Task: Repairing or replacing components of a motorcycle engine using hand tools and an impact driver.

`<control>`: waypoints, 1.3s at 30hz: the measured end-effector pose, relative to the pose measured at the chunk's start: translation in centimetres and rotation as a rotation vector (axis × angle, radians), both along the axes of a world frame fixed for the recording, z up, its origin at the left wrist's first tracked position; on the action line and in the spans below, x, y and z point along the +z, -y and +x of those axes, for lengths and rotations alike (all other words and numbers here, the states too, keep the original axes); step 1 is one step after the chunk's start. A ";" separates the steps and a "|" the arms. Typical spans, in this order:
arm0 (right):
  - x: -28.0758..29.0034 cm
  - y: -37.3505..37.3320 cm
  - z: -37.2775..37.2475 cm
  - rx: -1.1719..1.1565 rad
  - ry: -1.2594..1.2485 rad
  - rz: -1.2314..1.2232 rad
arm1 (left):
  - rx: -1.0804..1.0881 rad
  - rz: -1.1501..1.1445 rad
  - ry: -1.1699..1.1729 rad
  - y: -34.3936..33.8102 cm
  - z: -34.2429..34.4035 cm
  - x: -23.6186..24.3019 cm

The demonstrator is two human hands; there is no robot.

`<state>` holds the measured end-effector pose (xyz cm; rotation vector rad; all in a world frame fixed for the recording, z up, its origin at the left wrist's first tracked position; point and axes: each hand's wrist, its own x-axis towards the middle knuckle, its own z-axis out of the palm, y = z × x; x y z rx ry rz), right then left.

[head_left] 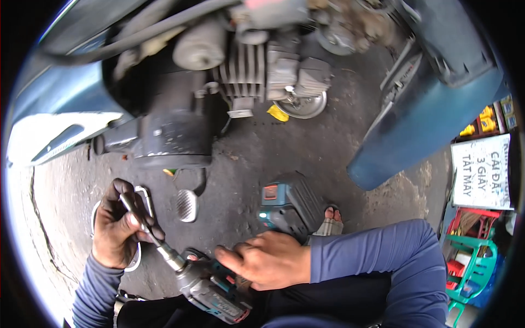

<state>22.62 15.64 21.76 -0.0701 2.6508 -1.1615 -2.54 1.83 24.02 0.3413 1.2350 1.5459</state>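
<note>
My right hand (268, 259) is wrapped around the grip of a black and teal cordless impact driver (210, 292). The driver's battery base (292, 199) juts out beyond my knuckles, with a small light glowing on it. A long, thin metal bit (145, 223) runs from the driver's nose up to the left. Fingers and thumb of my left hand (121, 227) pinch this bit along its upper part; its far end is partly covered by the fingers. Above both hands is the underside of a motorbike, with a finned engine (240, 71) and a dark muffler-like cylinder (175, 136).
Blue body panels (421, 120) frame the motorbike on the right. Beneath the engine, a round metal bowl (314, 109) sits beside a yellow scrap (278, 113). A ridged metal foot pad (187, 205) is near my left hand. At right are a white sign (481, 191) and a green plastic stool (489, 268).
</note>
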 end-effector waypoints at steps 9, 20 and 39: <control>-2.3 -1.9 2.3 -0.245 -0.451 -0.117 | -1.101 -0.403 -0.585 -3.9 -5.6 0.3; -3.8 0.5 1.5 -0.295 -0.523 -0.149 | -0.862 -0.873 -1.063 -5.4 -10.3 -20.8; -3.5 -0.2 0.0 -0.410 -0.406 -0.337 | -0.829 -0.616 -1.178 0.5 -13.5 -21.1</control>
